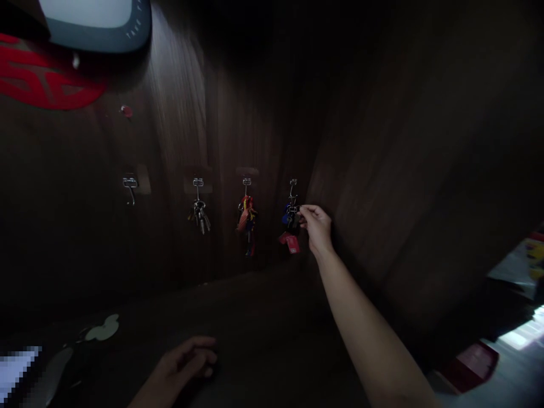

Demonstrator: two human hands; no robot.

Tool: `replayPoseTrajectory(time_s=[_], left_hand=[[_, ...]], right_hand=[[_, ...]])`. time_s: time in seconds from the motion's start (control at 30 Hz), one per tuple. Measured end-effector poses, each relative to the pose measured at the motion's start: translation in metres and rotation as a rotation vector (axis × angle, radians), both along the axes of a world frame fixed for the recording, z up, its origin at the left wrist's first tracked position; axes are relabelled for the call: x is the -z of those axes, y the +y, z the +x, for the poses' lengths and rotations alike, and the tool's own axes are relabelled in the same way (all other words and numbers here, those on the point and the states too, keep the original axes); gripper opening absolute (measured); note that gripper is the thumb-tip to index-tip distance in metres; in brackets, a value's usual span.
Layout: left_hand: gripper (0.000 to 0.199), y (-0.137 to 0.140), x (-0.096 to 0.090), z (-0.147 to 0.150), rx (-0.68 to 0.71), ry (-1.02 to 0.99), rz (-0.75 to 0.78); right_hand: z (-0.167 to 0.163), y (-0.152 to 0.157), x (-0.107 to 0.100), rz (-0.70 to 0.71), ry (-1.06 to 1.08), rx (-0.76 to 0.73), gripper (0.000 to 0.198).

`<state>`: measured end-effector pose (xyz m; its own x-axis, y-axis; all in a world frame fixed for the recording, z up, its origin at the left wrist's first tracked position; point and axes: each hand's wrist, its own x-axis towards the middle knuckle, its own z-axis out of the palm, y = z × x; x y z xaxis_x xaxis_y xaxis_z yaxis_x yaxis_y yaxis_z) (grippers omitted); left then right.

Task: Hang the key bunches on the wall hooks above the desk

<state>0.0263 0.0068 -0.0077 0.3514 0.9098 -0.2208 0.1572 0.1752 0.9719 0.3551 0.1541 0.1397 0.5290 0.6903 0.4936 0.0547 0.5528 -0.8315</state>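
At the rightmost wall hook, my right hand pinches the edge of a bunch of keys. Blue and black pieces show in that bunch, and red tags dangle below; the exact part between thumb and finger is too small to make out. Lower down and to the left, my left hand hovers with loosely bent fingers apart and nothing in them. To the left of the right hand, a second hook carries a colourful cord bundle, and a third bears a ring of metal keys.
A bare hook is fixed farther left on the dark wood panel. Above it are a red decoration and a dark-rimmed object. A pale rounded item lies on the ledge. The side panel closes off the right.
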Motion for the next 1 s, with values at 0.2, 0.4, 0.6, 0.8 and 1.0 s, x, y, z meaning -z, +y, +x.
replayPoseTrajectory(time_s=[0.2, 0.4, 0.6, 0.8, 1.0], left_hand=[[0.060, 0.000, -0.002, 0.001, -0.003, 0.017, -0.004], [0.061, -0.001, -0.005, 0.002, -0.002, 0.024, -0.009], [0.054, -0.001, -0.002, 0.002, 0.001, 0.034, 0.031], [0.053, 0.001, 0.003, 0.001, 0.009, 0.034, 0.044], [0.054, 0.000, -0.001, 0.001, 0.021, 0.046, 0.036]], right_hand=[[0.000, 0.011, -0.020, 0.053, -0.048, 0.039, 0.022], [0.002, 0.023, -0.028, 0.010, -0.060, 0.025, 0.019], [0.000, 0.028, -0.017, -0.007, -0.046, 0.014, 0.021], [-0.003, 0.025, -0.002, 0.001, 0.006, -0.012, 0.026], [-0.006, 0.018, 0.009, -0.012, 0.055, -0.078, 0.030]])
